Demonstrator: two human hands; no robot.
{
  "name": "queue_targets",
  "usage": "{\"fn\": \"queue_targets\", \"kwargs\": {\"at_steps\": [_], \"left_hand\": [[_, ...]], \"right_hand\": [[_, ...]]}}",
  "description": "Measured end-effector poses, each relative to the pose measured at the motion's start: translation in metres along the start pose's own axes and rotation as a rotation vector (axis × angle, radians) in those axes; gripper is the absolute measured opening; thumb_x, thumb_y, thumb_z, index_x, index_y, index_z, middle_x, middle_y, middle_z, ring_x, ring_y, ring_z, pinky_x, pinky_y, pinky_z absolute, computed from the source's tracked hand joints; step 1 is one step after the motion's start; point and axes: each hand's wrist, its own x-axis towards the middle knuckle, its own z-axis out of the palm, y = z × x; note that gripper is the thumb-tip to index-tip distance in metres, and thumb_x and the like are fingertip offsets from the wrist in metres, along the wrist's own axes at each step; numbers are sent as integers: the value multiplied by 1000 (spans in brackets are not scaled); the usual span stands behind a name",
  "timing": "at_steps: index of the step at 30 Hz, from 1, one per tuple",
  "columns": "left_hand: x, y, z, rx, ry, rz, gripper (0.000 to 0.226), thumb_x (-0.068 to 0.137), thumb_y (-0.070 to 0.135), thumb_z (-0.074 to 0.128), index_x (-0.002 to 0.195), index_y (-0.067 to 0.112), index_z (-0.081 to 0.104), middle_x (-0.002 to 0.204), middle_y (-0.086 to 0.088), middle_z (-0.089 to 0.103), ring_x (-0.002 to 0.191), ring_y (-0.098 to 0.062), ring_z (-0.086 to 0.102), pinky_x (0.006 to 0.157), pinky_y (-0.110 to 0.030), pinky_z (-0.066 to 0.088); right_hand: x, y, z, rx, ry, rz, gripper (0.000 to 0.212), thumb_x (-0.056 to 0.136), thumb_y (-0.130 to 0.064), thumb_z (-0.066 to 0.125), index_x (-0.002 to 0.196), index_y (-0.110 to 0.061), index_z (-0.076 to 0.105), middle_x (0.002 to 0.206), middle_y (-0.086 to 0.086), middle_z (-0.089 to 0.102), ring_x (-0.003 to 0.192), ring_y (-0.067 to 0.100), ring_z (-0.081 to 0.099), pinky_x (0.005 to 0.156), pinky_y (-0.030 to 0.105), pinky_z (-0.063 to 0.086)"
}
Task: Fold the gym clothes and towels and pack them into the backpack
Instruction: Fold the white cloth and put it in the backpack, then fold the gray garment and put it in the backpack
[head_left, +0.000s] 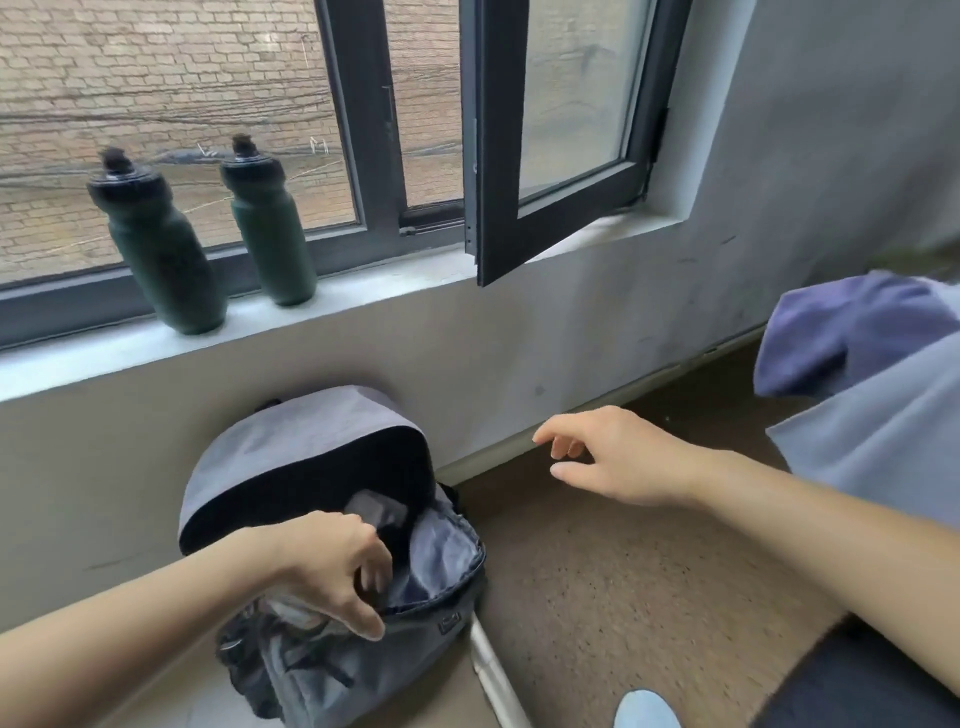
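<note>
Noted on the sill (363, 291) at far left: two green bottles (161, 244) standing upright, well apart from the work and of no concern unless the bag is lifted high.

Your left hand (332, 566) is at the mouth of the backpack (311, 447); its grip is narrow, with fingers curled inside and the thumb outside the front rim, pinching that rim. The backpack stands on the floor (623, 571) against the wall below the sill, with its flap thrown back. Something dark and a bluish fabric show inside (lining or garment, I cannot tell).

Recommendation: hold that rim forward and low so the mouth stays wide; a slack rim will catch a folded edge and undo the fold.

A white tube (493, 670) lies just beside the backpack's right flank; do not drag the bag over it. The open window sash (550, 156) juts into the room above and to the right; mind it when rising.

Your right hand (618, 457) hovers over bare floor with its grip wide and loose, holding nothing; the room around it is good.

The purple towel (831, 332) lies on grey-blue cloth (883, 415) at far right, well apart from the bag; in my judgement it looks unfolded; fold it there, then carry it across flat.
</note>
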Motion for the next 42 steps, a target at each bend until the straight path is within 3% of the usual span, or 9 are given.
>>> {"fn": "queue_targets", "kwargs": {"at_steps": [4,11,16,21,25,30,34,38,42], "left_hand": [[31,34,-30,-11,210,91,32,83,59,61,105,37,70,91,23,68,87,-1,67,77,-25,54],[105,132,-106,-292,455,299,19,89,48,66,95,33,76,89,22,74,82,4,69,79,-25,57],[154,196,-144,-510,566,334,14,97,34,68,103,27,79,99,13,75,87,1,69,78,-16,54],[192,259,-164,-746,679,337,19,93,26,72,111,21,79,104,7,77,94,-8,71,89,-24,55],[213,310,-171,-899,571,457,49,85,33,74,131,20,66,130,4,68,116,-12,65,100,-30,52],[225,353,-177,-1002,500,567,34,80,30,74,108,14,67,100,-8,74,91,-8,66,80,-37,56],[223,355,-174,-1088,519,523,22,92,29,74,84,12,63,74,0,65,67,-4,59,62,-19,47],[209,343,-182,-1260,639,486,19,98,19,63,81,19,56,77,4,53,74,-9,49,68,-25,40],[198,345,-198,-1381,737,438,16,104,18,53,88,17,56,87,-2,59,79,-13,53,76,-32,45]], "right_hand": [[-18,27,-16,262,226,209,20,92,-32,70,112,-29,68,86,-11,71,85,6,65,81,26,51],[-35,93,-45,924,915,723,11,88,-16,72,82,-8,67,81,11,70,72,22,66,71,42,56],[-66,129,-73,728,1227,826,13,85,-10,69,77,-19,66,82,5,70,78,29,66,59,29,47],[-96,149,-94,172,1036,748,19,84,-14,69,103,-17,69,106,6,72,97,30,65,72,27,41],[-98,151,-94,195,914,731,44,86,-15,67,130,-19,63,128,6,68,115,29,62,86,31,46],[-108,153,-104,284,1051,676,40,88,-8,65,125,-21,67,125,-1,69,111,23,64,88,23,43],[-130,164,-116,128,1360,625,33,82,-6,65,111,-18,72,111,6,69,103,31,62,89,31,44],[-150,182,-116,-30,1225,831,45,81,-33,75,125,-28,64,131,1,58,124,35,45,99,45,39],[-156,187,-115,68,1142,889,58,92,-58,57,142,-29,53,147,1,51,133,35,39,108,46,31]]}}
